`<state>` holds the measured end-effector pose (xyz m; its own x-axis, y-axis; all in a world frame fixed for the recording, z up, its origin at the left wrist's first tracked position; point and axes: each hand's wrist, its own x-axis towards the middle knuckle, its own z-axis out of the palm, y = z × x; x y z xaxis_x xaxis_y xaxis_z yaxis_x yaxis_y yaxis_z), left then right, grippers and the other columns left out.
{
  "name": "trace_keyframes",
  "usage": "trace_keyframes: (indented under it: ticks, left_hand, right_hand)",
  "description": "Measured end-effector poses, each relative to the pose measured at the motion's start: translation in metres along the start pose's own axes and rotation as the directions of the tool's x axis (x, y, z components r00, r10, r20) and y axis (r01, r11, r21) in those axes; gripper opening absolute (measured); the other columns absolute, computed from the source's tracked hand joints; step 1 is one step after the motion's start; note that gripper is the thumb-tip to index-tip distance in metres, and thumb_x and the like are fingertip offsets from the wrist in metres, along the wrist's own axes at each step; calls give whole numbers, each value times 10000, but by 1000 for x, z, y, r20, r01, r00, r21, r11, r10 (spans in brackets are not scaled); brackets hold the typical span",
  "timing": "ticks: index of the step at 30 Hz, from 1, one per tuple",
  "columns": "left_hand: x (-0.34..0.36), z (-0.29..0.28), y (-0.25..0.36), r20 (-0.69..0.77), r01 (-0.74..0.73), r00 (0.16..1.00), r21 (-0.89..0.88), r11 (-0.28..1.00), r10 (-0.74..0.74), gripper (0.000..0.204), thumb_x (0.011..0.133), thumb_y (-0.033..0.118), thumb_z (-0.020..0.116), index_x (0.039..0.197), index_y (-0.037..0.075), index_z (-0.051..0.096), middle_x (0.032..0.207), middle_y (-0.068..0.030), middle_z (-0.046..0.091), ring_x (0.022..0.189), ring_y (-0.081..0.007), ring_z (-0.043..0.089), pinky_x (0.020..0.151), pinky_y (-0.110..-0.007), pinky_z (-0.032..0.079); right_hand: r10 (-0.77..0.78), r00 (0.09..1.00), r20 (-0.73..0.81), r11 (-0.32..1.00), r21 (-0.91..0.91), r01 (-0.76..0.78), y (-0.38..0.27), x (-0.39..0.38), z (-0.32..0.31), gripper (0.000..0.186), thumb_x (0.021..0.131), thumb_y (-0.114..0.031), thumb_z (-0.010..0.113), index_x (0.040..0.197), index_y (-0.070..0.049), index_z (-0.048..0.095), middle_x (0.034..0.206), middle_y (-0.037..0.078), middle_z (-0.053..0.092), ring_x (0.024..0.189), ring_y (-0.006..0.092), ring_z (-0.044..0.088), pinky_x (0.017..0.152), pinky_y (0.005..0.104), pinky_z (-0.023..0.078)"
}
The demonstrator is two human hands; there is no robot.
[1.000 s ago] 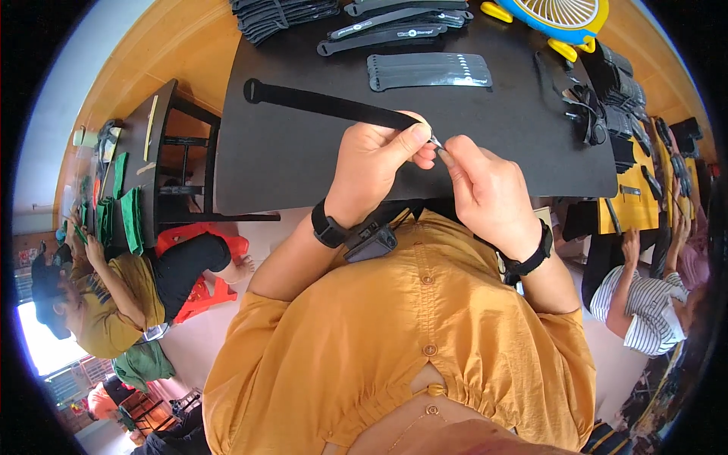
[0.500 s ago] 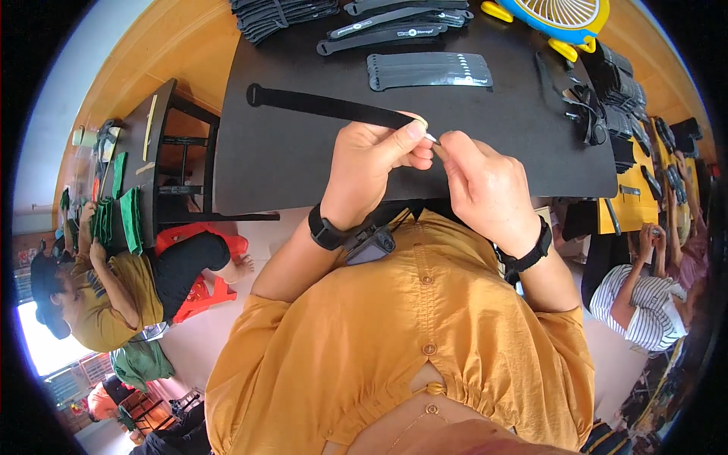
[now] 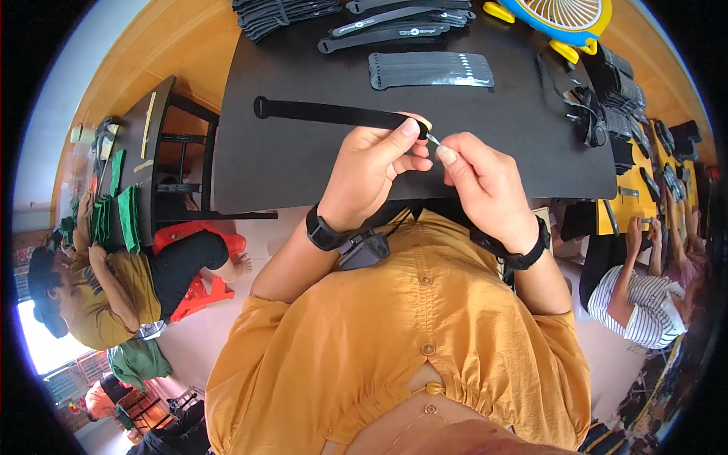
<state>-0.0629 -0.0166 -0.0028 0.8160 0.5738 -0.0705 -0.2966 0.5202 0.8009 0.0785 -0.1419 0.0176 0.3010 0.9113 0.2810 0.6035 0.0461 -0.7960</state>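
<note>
Both hands pinch one end of a long black strap.

The left hand (image 3: 375,171) holds the strap (image 3: 334,114) over the black table (image 3: 303,167); the right hand (image 3: 485,186) pinches its small pale tip, with a flat grey strap pack (image 3: 430,70) beyond it.

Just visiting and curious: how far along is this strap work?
Seemingly done: a flat row of straps lies on the black table. In hand: the left hand holds one long black strap by its end while the right hand pinches something small at that tip. Possibly left: loose strap piles at the far edge.
</note>
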Motion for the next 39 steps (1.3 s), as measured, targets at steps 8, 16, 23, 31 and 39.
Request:
trace_keyframes:
  ticks: [8, 16, 23, 31, 39]
  left_hand:
    - [-3, 0, 5, 40, -25, 999, 9, 1000, 25, 181, 972, 162, 610, 1055, 1, 621, 888, -52, 632, 801, -123, 623, 701, -275, 558]
    - [-9, 0, 8, 89, -33, 996, 48, 998, 28, 163, 977, 130, 588, 1067, -4, 615, 879, -63, 653, 765, -117, 630, 659, -245, 536]
    - [-12, -1, 10, 48, -84, 996, 154, 985, 77, 155, 962, 126, 608, 1042, -6, 621, 863, -72, 657, 761, -125, 636, 651, -253, 542]
    - [-15, -1, 9, 47, -112, 993, 239, 964, 104, 161, 953, 129, 617, 1020, -17, 622, 837, -84, 669, 697, -117, 626, 637, -237, 530]
    - [-19, -2, 10, 22, -180, 983, 283, 942, 182, 146, 948, 114, 609, 991, -25, 629, 824, -84, 665, 667, -114, 607, 612, -240, 516]
  right_hand:
    - [198, 980, 7, 872, 456, -179, -8, 2, 2, 151, 931, -156, 668, 1011, -30, 689, 833, -1, 676, 597, 63, 546, 496, 226, 428]
    - [268, 962, 44, 799, 548, -248, -14, 2, 6, 141, 928, -142, 679, 1020, -40, 711, 790, -33, 667, 534, -2, 478, 425, 174, 351]
    - [200, 979, -46, 881, 445, -159, -13, 1, 14, 138, 913, -106, 683, 1007, -9, 709, 835, 26, 706, 727, 71, 617, 638, 225, 492]
    - [203, 979, -27, 896, 409, -174, -21, 2, 17, 115, 930, -79, 643, 993, 8, 687, 859, 59, 716, 798, 97, 656, 713, 245, 520]
    - [170, 983, -72, 916, 379, -131, -25, 2, 27, 111, 949, -57, 599, 1012, -1, 672, 864, 69, 713, 805, 125, 682, 716, 257, 536]
